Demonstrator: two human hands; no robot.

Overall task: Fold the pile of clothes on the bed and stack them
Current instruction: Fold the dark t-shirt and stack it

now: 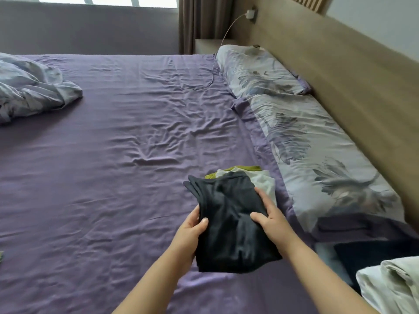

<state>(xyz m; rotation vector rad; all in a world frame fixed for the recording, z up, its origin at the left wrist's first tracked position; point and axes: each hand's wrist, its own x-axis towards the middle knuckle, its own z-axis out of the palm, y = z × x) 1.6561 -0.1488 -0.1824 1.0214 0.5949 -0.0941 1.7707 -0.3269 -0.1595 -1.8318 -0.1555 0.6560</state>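
Two hands (192,225) (267,214) clamped on the folded black garment (229,223), thumbs on top and fingers curled under each side edge, probably to keep the folds flat while hovering right beside the white-and-olive stack (254,177) on the bed (113,155).

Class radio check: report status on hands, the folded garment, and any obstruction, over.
Left hand and right hand both grip folded black garment. Garment held over white and green stack. Nothing in the way.
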